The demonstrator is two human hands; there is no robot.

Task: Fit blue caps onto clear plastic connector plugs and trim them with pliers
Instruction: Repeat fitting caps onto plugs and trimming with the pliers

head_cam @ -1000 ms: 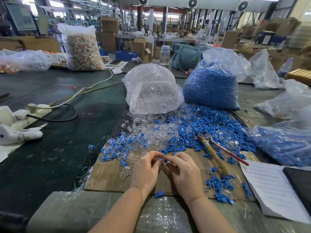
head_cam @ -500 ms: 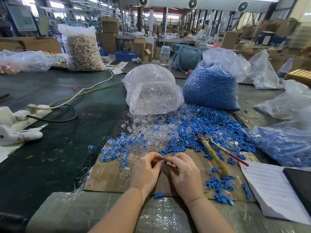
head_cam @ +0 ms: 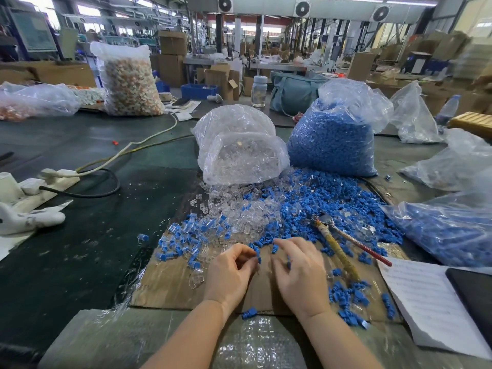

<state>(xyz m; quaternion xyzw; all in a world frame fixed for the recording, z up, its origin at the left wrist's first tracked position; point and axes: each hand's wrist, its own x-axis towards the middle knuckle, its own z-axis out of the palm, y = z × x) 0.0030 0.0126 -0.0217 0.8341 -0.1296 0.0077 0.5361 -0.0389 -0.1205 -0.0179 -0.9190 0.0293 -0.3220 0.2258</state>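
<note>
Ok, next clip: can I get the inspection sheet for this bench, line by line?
Surface: dark green table with a flat brown cardboard sheet under the work.
Job's things: loose blue plastic caps and clear plastic connector plugs heaped together; capped plugs lie to the left; pliers with taped handles lie untouched.
Clutter: clear bag of plugs, bag of blue caps, white printed paper.
Hands: left hand pinches a small blue-capped piece in its fingers; right hand has curled fingers, contents unclear.
Cables: white cable and black cable at a power strip.
Surroundings: factory floor with cardboard boxes.
</note>
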